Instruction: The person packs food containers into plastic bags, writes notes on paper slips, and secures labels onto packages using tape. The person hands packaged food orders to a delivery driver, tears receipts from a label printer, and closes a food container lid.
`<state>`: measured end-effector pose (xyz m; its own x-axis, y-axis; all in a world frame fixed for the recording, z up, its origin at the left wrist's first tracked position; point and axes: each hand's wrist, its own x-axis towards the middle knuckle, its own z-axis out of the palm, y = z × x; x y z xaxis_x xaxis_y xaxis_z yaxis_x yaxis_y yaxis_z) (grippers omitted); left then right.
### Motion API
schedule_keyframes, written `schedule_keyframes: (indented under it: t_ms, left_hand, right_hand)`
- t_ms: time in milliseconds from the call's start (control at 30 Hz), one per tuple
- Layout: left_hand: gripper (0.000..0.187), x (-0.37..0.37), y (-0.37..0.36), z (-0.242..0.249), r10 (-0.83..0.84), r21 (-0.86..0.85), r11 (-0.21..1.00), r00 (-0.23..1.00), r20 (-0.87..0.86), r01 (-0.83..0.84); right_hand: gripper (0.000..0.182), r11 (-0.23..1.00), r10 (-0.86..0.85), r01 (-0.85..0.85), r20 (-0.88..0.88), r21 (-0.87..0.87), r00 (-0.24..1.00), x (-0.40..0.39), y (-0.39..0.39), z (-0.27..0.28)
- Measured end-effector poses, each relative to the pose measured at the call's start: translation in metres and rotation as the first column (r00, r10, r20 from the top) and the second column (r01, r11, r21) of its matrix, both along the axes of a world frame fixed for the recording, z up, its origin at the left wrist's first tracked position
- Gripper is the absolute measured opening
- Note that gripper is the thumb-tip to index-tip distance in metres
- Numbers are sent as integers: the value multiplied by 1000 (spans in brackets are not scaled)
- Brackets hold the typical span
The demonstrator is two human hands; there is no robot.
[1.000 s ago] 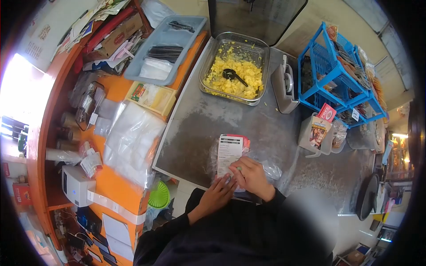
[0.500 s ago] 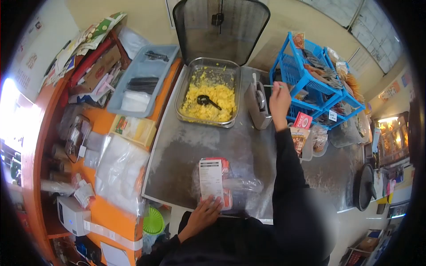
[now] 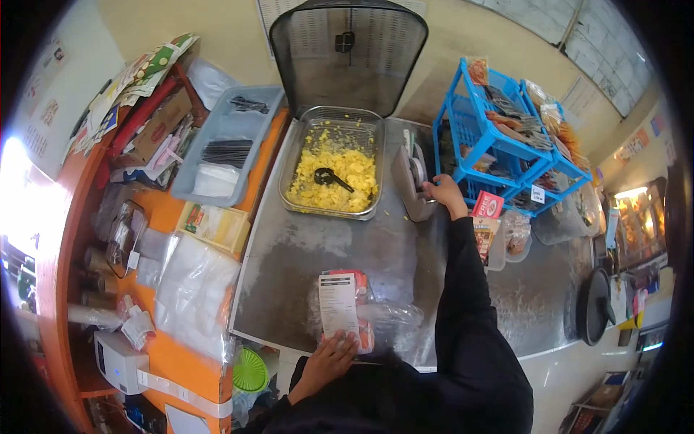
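My left hand (image 3: 332, 359) lies flat, fingers stretched, on the lower end of a printed receipt (image 3: 337, 304). Under the receipt is a red-and-white package (image 3: 363, 318) in a clear plastic bag (image 3: 394, 314), at the counter's front edge. My right hand (image 3: 450, 196) is at the right side of a grey dispenser (image 3: 413, 195) that looks like a tape dispenser, with a roll showing in it. The fingers of that hand are pinched together against its upper edge; whatever is between them is hidden.
A glass tray (image 3: 289, 192) of yellow food with a black spoon (image 3: 332, 179) stands behind, its dark mesh cover (image 3: 347, 65) raised. Blue tiered baskets (image 3: 499, 148) of packets stand right. Plastic bags (image 3: 195, 286) and a blue-grey bin (image 3: 242, 134) lie left.
My right hand has come down and toward me, from above the dispenser's far right to its side. A thin strip seen at its fingertips no longer shows. My left hand stays on the receipt.
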<state>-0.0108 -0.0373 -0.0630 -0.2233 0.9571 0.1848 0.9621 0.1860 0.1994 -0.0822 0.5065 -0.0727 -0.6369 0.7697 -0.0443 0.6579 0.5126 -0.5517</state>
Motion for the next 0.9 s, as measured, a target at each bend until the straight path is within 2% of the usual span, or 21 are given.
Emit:
schedule_keyframes:
  t_ms: [33,133,167,267,367,400,467,500,600,700,767,800,833,900]
  left_hand:
    - [54,-1,-1,-5,-14,-11,1000,1000,-9,13]
    - [58,-5,0,1,-42,-39,998,999,-19,42]
    - [58,-5,0,4,-45,-50,998,999,-16,44]
    - [53,-2,-1,0,-29,-39,999,999,22,30]
    - [53,1,1,7,-13,-80,997,1000,-10,12]
    - [53,2,1,8,-19,-76,997,1000,-3,18]
    - [52,1,1,10,-21,-66,998,1000,12,22]
    - [52,1,0,11,-18,-33,999,999,27,19]
    - [52,2,0,9,-11,-41,999,999,45,12]
    - [54,2,-1,10,-21,-6,1000,998,51,21]
    - [57,-1,-1,5,-31,7,999,998,63,31]
    - [59,1,-2,5,-25,5,1000,996,80,24]
    - [60,5,-3,6,-6,16,1000,992,127,4]
    - [63,5,-1,16,13,27,999,976,219,-19]
  right_hand:
    - [52,998,-30,26,-84,-49,996,2,3,-11]
    - [47,918,-56,-63,-286,-390,956,10,-13,9]
    - [34,945,-37,-81,-349,-316,936,17,-16,11]
    - [28,976,26,-87,-290,-199,957,44,-33,27]
    - [28,990,-124,114,-137,-81,983,59,-47,-8]
    - [29,987,-150,140,-143,-79,978,59,-53,-15]
    - [31,981,-192,183,-154,-71,969,53,-71,-1]
    - [28,981,-193,194,-140,-12,971,49,-76,5]
    - [25,975,-183,166,110,148,977,34,-64,16]
    - [24,980,-122,79,243,180,962,38,-60,17]
    - [26,978,0,-35,166,208,986,45,-52,-3]
    - [27,971,76,-106,140,216,987,44,-73,14]
    - [25,987,131,-138,93,80,987,48,-91,32]
    - [16,924,350,-375,-240,-70,906,55,-161,92]
